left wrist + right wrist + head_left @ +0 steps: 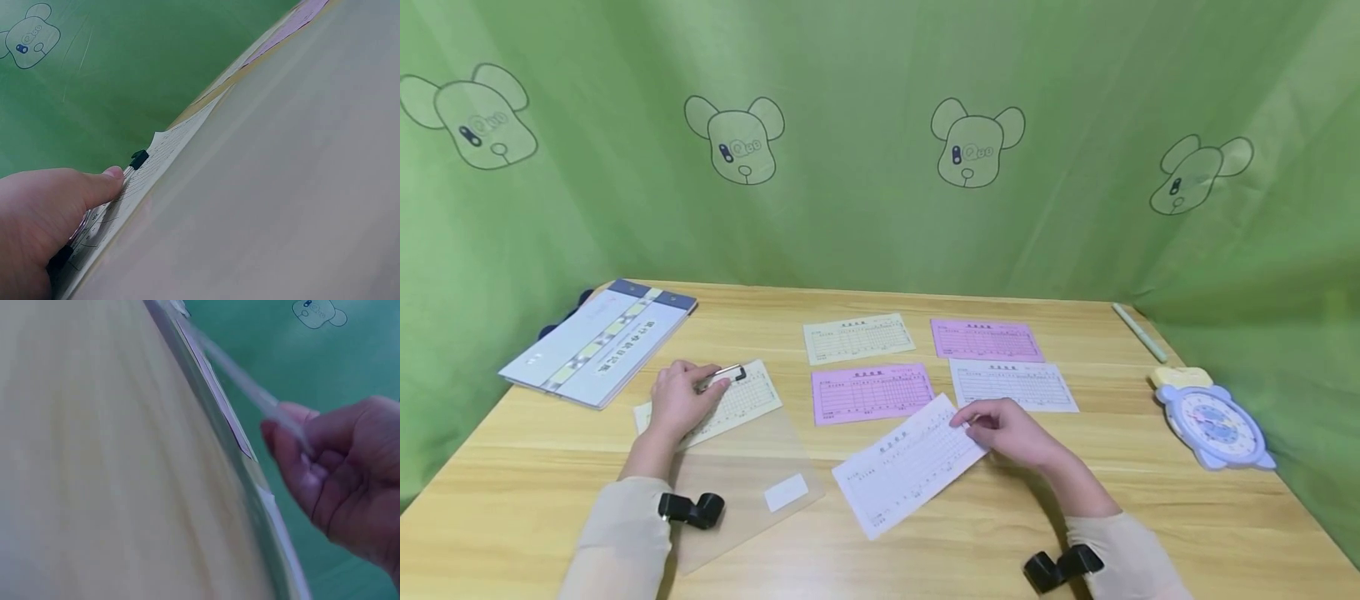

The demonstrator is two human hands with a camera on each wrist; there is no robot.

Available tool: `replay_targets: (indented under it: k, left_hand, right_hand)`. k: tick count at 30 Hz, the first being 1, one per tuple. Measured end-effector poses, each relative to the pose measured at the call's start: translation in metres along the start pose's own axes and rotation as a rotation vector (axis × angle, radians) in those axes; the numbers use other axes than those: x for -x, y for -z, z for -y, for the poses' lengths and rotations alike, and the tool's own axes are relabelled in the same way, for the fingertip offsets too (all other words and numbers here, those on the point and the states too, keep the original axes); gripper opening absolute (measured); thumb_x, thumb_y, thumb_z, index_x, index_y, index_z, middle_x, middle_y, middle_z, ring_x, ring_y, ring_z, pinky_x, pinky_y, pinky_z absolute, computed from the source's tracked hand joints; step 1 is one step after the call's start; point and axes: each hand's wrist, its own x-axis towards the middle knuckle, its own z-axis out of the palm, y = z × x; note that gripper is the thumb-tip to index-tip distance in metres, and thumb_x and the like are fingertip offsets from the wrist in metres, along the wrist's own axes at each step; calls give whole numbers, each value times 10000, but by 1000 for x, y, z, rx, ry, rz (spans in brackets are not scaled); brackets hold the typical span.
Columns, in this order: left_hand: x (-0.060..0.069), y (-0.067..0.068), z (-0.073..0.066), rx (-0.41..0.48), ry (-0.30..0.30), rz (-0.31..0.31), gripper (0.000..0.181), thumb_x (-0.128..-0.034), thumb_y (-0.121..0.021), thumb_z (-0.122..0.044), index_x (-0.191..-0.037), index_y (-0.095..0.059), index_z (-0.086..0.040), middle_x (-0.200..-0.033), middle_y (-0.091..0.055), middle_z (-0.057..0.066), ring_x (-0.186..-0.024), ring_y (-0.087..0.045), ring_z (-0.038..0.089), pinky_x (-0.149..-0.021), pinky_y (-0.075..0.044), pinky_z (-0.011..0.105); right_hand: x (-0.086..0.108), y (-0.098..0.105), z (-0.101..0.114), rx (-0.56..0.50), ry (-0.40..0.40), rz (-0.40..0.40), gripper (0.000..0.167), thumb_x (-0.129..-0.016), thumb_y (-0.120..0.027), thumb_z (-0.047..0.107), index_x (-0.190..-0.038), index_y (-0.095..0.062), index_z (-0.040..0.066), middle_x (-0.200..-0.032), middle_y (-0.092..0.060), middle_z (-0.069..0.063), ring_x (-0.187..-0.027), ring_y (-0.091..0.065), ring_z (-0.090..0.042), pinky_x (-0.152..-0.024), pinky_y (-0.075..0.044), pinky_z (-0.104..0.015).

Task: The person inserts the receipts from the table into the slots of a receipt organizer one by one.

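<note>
Over a wooden table (940, 558) before a green curtain (865, 242), separate hands (688, 400) (1009, 432) pinch a form (906, 467) and, seemingly, a clip (741, 373).

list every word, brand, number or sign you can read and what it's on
"Q", on the curtain; following letters unclear.
"银行存款日记账", seemingly, on the book.
Slips: print too small to read.
Clock: dial markings too small to read.
</note>
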Motion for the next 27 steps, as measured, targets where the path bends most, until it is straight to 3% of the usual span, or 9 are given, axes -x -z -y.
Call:
replay_targets:
  k: [5, 12, 17, 21, 24, 27]
  left_hand:
    - [0, -1, 1, -2, 3, 1, 407, -823, -566, -294, -1102, -568, 2, -923, -439, 151, -805, -345, 286, -710, -241, 419]
    - [-1, -1, 1, -16, -11, -17, 394, -811, -580, -284, -1077, -585, 7, -919, -457, 160, -795, -365, 295, -703, -252, 423]
    - [-1, -1, 1, -16, -3, -10, 395, -815, -577, -282, -1085, -580, 6, -927, -451, 161, -797, -361, 296, -701, -251, 424]
    - [-1, 0, 0, -16, 7, -2, 401, -818, -573, -287, -1094, -574, 4, -931, -448, 161, -801, -360, 297, -700, -252, 424]
    - [-1, 0, 1, -19, 12, 3, 404, -818, -574, -291, -1097, -574, 1, -933, -451, 160, -806, -365, 296, -705, -255, 424]
    - [-1, 1, 0, -17, 16, 9, 407, -818, -574, -294, -1099, -573, 1, -933, -451, 158, -807, -365, 294, -708, -255, 424]
  right_hand:
    - [-10, 7, -10, -62, -24, -53, 222, -783, -527, -69, -990, -600, -42, -805, -556, -133, -581, -465, -113, -515, -391, -217]
    - [-32, 3, 2, -189, -73, -64, 304, -773, -540, -35, -1076, -556, -48, -899, -562, -184, -639, -522, -168, -608, -450, -315]
    - [-53, -9, 9, -257, -60, -39, 337, -764, -516, -67, -1100, -538, -61, -1037, -534, -202, -619, -544, -159, -608, -467, -326]
    - [-69, -24, 19, -288, -90, -23, 345, -776, -498, -80, -1118, -528, -58, -1031, -543, -199, -644, -572, -182, -608, -477, -338]
    - [-81, -35, 24, -278, -125, -22, 342, -787, -498, -69, -1124, -539, -28, -987, -560, -188, -611, -569, -180, -577, -479, -342]
    - [-93, -46, 22, -250, -117, -21, 341, -788, -507, -57, -1120, -555, 5, -1058, -533, -163, -577, -549, -158, -552, -475, -324]
